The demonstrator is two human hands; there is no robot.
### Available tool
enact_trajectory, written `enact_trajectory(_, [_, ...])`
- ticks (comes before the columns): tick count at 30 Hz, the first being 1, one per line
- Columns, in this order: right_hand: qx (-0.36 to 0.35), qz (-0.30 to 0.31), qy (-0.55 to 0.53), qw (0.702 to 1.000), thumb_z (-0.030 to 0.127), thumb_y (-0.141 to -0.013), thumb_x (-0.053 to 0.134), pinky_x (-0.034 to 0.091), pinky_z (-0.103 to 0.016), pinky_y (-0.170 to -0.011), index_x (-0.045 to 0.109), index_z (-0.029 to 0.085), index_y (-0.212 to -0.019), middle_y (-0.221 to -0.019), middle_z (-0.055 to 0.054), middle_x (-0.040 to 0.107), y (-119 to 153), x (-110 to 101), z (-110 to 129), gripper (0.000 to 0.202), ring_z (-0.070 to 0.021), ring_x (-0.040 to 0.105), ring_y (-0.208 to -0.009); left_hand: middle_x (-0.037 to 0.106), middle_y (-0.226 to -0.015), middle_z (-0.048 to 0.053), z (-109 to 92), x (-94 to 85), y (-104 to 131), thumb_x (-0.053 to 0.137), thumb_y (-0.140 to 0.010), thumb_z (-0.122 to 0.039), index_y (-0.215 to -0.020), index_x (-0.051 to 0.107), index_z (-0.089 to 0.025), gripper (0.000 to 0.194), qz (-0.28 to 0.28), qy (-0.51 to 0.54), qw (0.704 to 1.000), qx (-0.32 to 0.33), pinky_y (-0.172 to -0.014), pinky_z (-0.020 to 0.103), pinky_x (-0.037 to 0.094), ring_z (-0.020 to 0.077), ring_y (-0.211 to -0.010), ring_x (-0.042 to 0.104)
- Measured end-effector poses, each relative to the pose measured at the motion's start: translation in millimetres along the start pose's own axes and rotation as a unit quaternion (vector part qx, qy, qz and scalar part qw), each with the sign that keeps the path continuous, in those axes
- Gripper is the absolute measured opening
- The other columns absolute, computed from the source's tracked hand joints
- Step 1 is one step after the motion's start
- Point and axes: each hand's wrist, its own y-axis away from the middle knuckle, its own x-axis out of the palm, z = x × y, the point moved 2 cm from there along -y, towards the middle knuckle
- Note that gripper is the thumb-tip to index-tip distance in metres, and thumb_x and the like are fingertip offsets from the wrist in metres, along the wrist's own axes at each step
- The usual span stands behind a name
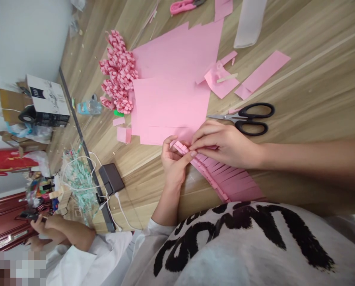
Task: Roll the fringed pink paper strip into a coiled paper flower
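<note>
A fringed strip of pink paper (237, 180) runs diagonally from my hands down to the shirt, cut into narrow tabs, with small folded loops along one edge. My left hand (175, 161) pinches the strip near its upper end, thumb across the loops. Over the same end, my right hand (225, 143) has its fingertips pressed together on the paper; its thumb meets the left thumb. Just beyond the hands lie stacked pink sheets (171, 103). Black-handled scissors (249, 117) rest beside my right wrist, blades partly under the sheets' side.
Curled pink paper flowers (119, 75) are piled beyond the sheets. Pink scraps (222, 79), a pink cutter (185, 6) and a white sleeve-like strip (250, 24) lie further off. A black power box (111, 178) with white cables sits left. Another person (76, 238) sits lower left.
</note>
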Motion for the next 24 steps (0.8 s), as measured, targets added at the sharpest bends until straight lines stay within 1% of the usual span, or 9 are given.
enact_trajectory(2, [-0.005,-0.001,-0.004,1.000,0.013,-0.088,0.066,0.052,-0.030,-0.076,0.078,0.017,-0.090,-0.090,-0.006,0.076,0.2,0.2,-0.1,0.013,-0.0165,0.064,-0.084,0.067,-0.075,-0.009,0.5,-0.8,-0.4,0.098,-0.040,-0.016,-0.101,0.053,-0.025,0.076,-0.006,-0.001,1.000,-0.006,-0.066,0.018,0.051,0.0065,-0.065,0.065])
enact_trajectory(6, [0.009,0.002,-0.001,1.000,0.014,-0.088,0.065,0.052,-0.031,-0.077,0.077,0.018,-0.094,-0.093,-0.006,0.075,0.8,0.1,-0.2,0.014,-0.0165,0.065,-0.085,0.067,-0.075,-0.009,-0.1,-1.2,-0.5,0.097,-0.046,-0.021,-0.101,0.054,-0.025,0.070,-0.010,0.014,1.000,-0.008,-0.071,0.019,0.052,0.0062,-0.066,0.065])
enact_trajectory(10, [0.012,0.000,-0.006,1.000,0.018,-0.088,0.066,0.053,-0.030,-0.077,0.077,0.016,-0.095,-0.092,-0.007,0.074,0.5,-0.6,0.6,0.013,-0.0169,0.065,-0.085,0.069,-0.073,-0.009,-1.1,0.3,0.3,0.097,-0.046,-0.019,-0.100,0.055,-0.025,0.069,-0.008,0.029,0.999,-0.015,-0.068,0.016,0.053,0.0049,-0.063,0.066])
enact_trajectory(14, [0.003,-0.001,-0.002,1.000,0.020,-0.087,0.069,0.053,-0.031,-0.077,0.077,0.016,-0.090,-0.091,-0.007,0.074,0.5,0.0,-0.3,0.009,-0.0176,0.064,-0.084,0.072,-0.074,-0.009,0.0,0.8,1.3,0.096,-0.048,-0.018,-0.101,0.055,-0.025,0.068,0.006,0.036,0.999,-0.014,-0.066,0.015,0.054,0.0049,-0.062,0.068])
enact_trajectory(19, [0.012,0.012,0.014,1.000,0.017,-0.086,0.069,0.053,-0.031,-0.077,0.076,0.017,-0.085,-0.091,-0.006,0.074,1.6,0.9,-2.5,0.007,-0.0184,0.064,-0.085,0.073,-0.075,-0.008,2.2,-1.2,1.5,0.095,-0.053,-0.017,-0.101,0.056,-0.026,0.062,0.024,0.032,0.999,-0.003,-0.067,0.014,0.054,0.0057,-0.064,0.069])
enact_trajectory(24, [0.013,-0.001,0.031,0.999,0.017,-0.086,0.067,0.053,-0.031,-0.077,0.076,0.015,-0.085,-0.090,-0.007,0.073,1.2,-0.4,-1.3,0.009,-0.0183,0.064,-0.084,0.075,-0.080,-0.006,1.3,-1.1,2.2,0.094,-0.055,-0.017,-0.102,0.060,-0.026,0.060,0.038,0.046,0.998,-0.003,-0.068,0.014,0.055,0.0059,-0.070,0.071])
